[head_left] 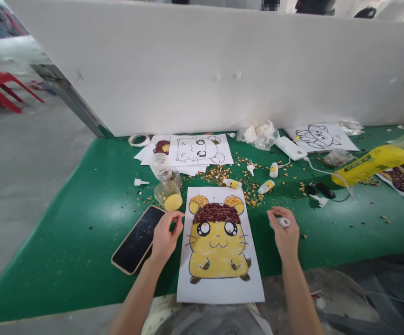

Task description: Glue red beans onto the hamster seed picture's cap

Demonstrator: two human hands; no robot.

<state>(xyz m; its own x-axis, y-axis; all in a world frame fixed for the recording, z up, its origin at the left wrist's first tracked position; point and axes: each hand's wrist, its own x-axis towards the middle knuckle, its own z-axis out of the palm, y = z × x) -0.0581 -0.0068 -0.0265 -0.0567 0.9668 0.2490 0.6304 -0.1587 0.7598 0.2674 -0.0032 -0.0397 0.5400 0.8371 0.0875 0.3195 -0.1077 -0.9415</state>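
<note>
A hamster picture (218, 251) lies on white paper between my hands. Dark red beans cover the top of its head, corn kernels fill the ears, and a yellow layer covers the body. My left hand (166, 235) is beside the paper's left edge, thumb and forefinger pinched together; anything between the tips is too small to make out. Right of the paper, my right hand (286, 235) is closed around a small white bottle (285, 223), mostly hidden by the fingers. Two small glue bottles (266, 187) with yellow labels lie beyond the paper, and another stands near them.
A phone (138, 239) lies by my left wrist. Clear plastic jars (167, 193) and scattered kernels (219, 174) are beyond the picture, near other drawings (202, 151). A yellow bag (371, 165) and white power bank (291, 148) lie right. A white panel (223, 65) borders the table.
</note>
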